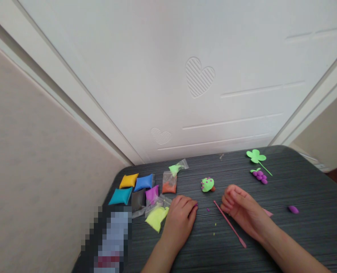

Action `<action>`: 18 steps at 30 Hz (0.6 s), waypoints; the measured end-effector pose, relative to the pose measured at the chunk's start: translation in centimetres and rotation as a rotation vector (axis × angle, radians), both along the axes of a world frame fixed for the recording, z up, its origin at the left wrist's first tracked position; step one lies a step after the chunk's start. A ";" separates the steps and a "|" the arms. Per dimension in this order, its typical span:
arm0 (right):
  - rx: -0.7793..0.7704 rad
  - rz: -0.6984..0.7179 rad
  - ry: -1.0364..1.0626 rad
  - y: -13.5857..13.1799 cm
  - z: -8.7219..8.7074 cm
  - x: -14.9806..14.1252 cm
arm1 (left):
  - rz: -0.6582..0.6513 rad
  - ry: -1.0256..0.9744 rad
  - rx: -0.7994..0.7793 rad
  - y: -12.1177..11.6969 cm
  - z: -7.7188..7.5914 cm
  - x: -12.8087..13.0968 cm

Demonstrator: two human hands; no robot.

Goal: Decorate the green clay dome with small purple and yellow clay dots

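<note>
My left hand (182, 217) rests on the dark table, its fingers closed on a tiny purple bit of modelling clay (196, 204) at the fingertips. My right hand (239, 206) is raised a little on its side with curled fingers and the thumb folded over them; what they hold, if anything, is hidden. Between the hands lie a pink modelling tool (230, 224), a purple crumb (208, 209) and small yellow crumbs (215, 224). Just beyond them sits a green clay tree (207, 184) with purple dots and a brown trunk.
Clay packets, including a yellow one (128, 181), a blue one (144, 182) and an opened lime one (157, 218), lie at the left. Farther right are a green clay clover (256, 156), purple clay grapes (259, 176) and a purple lump (293, 209). A white door (168, 76) stands behind the table.
</note>
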State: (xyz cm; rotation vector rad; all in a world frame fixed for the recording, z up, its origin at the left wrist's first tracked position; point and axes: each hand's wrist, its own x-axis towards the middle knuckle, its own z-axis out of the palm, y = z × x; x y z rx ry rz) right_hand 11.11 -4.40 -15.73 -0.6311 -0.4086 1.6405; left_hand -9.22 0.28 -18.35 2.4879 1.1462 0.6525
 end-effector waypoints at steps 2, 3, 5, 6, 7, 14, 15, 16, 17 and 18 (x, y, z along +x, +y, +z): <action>-0.013 0.006 -0.005 0.1 -0.1 -0.1 | 0.002 0.002 0.000 0.1 -0.1 0.0; -0.019 0.006 -0.007 0.1 -0.1 -0.1 | 0.004 0.003 0.001 0.1 -0.1 0.0; -0.028 0.003 -0.004 0.2 -0.1 -0.1 | 0.010 0.005 0.002 0.2 -0.1 0.0; -0.031 0.002 -0.002 0.3 -0.1 -0.1 | 0.014 0.006 0.004 0.2 -0.1 0.0; -0.033 0.003 0.000 0.3 -0.1 -0.1 | 0.018 0.008 0.006 0.2 -0.2 -0.1; -0.011 0.009 0.016 0.1 -0.8 -0.1 | 0.029 0.032 0.037 0.0 -0.4 -0.2; -0.011 0.008 0.016 0.1 -0.8 -0.1 | 0.030 0.034 0.042 0.0 -0.4 -0.2; -0.012 0.008 0.015 0.1 -0.9 -0.2 | 0.032 0.034 0.046 0.1 -0.3 -0.2; -0.015 0.007 0.015 0.1 -0.9 -0.2 | 0.033 0.033 0.047 0.1 -0.2 -0.2; -0.017 0.005 0.015 0.2 -0.9 -0.2 | 0.035 0.028 0.047 0.1 -0.2 -0.2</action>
